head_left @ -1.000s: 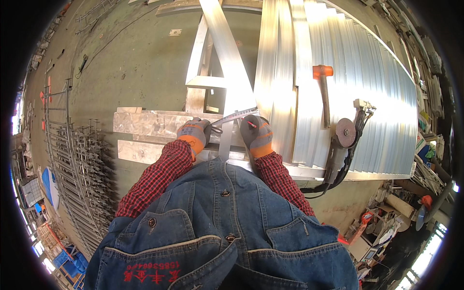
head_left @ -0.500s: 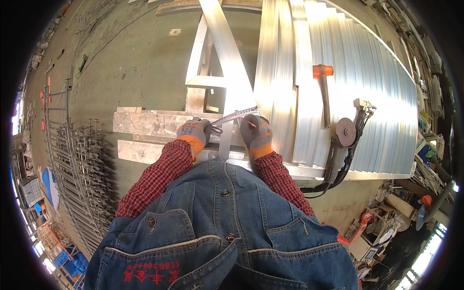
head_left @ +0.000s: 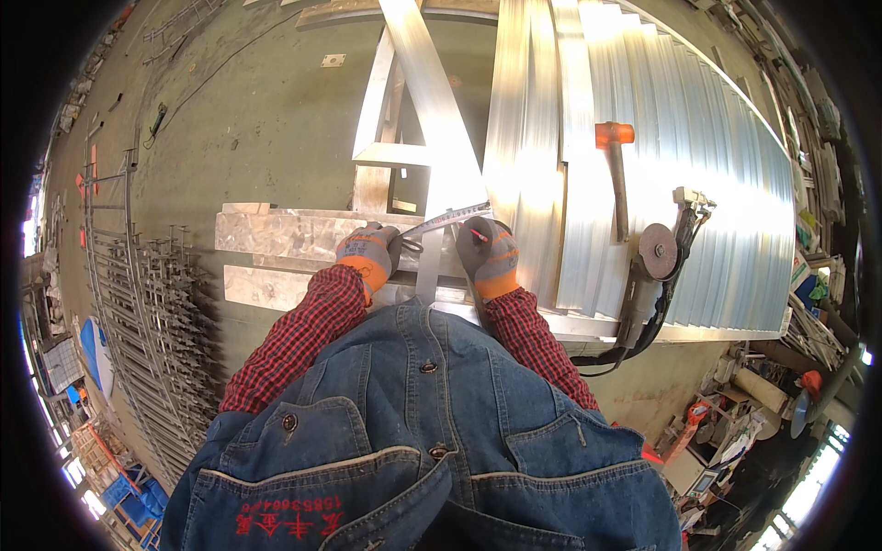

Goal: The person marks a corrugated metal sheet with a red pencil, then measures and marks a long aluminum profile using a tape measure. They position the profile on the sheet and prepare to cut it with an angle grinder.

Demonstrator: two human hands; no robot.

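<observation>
Both of my hands wear grey gloves with orange cuffs. My left hand (head_left: 369,255) is closed around a tape measure, whose case is mostly hidden in the glove; a dark strap loop hangs beside it. The pulled-out tape (head_left: 447,218) slants up to the right across a shiny metal bar (head_left: 446,119). Just beneath the tape's far end, my right hand (head_left: 492,259) is closed on a thin red marking pen (head_left: 479,236). Whether its fingers also touch the tape cannot be made out.
Right of my hands lies a stack of long, shiny metal profiles (head_left: 524,156). On it rest an orange-headed mallet (head_left: 619,197) and an angle grinder (head_left: 638,298) with a cable. Flat metal beams (head_left: 285,231) extend left. Several metal rods (head_left: 156,312) are piled farther left.
</observation>
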